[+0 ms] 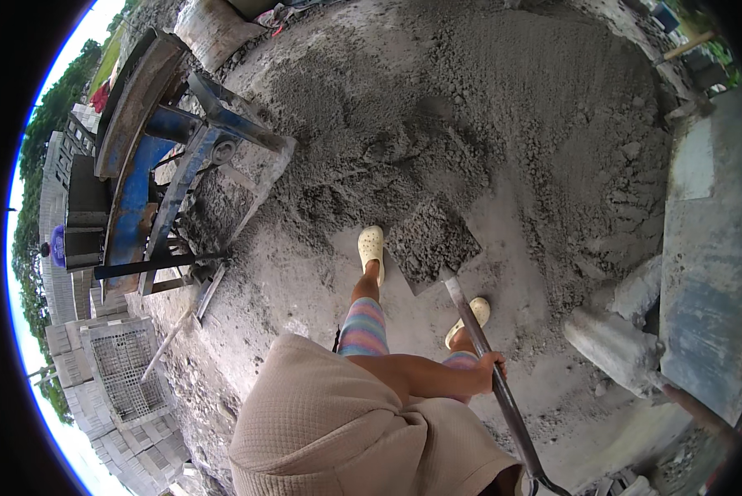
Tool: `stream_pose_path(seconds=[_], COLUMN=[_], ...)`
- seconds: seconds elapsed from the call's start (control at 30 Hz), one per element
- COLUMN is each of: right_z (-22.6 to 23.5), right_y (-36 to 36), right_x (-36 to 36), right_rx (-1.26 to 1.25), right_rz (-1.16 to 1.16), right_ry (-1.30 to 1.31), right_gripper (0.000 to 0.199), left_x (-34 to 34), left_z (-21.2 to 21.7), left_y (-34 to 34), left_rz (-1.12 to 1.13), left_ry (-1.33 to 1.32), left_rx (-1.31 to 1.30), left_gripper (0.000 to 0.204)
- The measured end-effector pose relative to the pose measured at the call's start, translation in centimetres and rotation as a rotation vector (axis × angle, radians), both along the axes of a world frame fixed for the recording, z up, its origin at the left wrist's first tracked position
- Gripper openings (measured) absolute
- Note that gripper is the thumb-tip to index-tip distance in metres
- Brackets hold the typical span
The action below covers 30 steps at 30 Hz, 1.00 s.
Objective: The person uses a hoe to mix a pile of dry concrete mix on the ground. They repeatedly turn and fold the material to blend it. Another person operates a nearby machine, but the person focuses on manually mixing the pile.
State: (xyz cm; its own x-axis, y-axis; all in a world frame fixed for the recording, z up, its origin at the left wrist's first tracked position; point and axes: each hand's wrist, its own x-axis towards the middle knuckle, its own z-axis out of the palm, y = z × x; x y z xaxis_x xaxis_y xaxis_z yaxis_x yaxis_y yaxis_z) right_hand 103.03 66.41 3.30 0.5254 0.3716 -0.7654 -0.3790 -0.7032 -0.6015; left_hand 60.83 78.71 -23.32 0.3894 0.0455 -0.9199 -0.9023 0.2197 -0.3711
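Note:
My left hand (493,372) is wrapped round the dark shaft of a shovel (516,423), with my left forearm reaching across my body. The shovel slants from the lower right up to its flat blade, which carries a heap of damp grey sand-like mix (431,238). The blade is low, between and just ahead of my cream clogs (371,245), at the near edge of a broad pile of the same grey mix (553,124). At the bottom edge the shovel's forked handle end is cut off. My right hand is outside the picture.
A blue, rusty metal machine frame (131,227) stands at left, with a dark-handled tool (152,266) beside it. Concrete blocks (78,364) are stacked farther left. At right are a grey metal sheet (710,248) and a cement-crusted lump (611,351). A sack (214,33) lies at the far left.

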Motion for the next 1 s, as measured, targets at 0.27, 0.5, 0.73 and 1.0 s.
stream_pose_path(seconds=[0.27, 0.5, 0.73, 1.0], right_z=[-4.2, -13.9, -2.3, 5.4], right_y=[-5.8, 7.4, 16.4, 14.9], right_x=[-18.8, -53.7, -78.6, -92.9], right_rx=[-0.077, 0.111, 0.743, 2.207], right_rz=[0.195, 0.094, 0.468, 0.939], right_ry=[-0.283, 0.240, 0.482, -0.144], right_gripper=[0.045, 0.047, 0.046, 0.038], left_x=[-18.8, -52.3, -76.1, -90.3], left_z=[2.4, 15.0, 35.1, 36.2], left_y=[-2.2, 3.8, 5.3, -4.2], left_rz=[-0.110, 0.012, 0.409, 0.664], left_ry=[0.265, 0.877, 1.153, 0.941], left_rx=[0.155, 0.271, 0.848, 1.346], left_gripper=[0.013, 0.008, 0.014, 0.019])
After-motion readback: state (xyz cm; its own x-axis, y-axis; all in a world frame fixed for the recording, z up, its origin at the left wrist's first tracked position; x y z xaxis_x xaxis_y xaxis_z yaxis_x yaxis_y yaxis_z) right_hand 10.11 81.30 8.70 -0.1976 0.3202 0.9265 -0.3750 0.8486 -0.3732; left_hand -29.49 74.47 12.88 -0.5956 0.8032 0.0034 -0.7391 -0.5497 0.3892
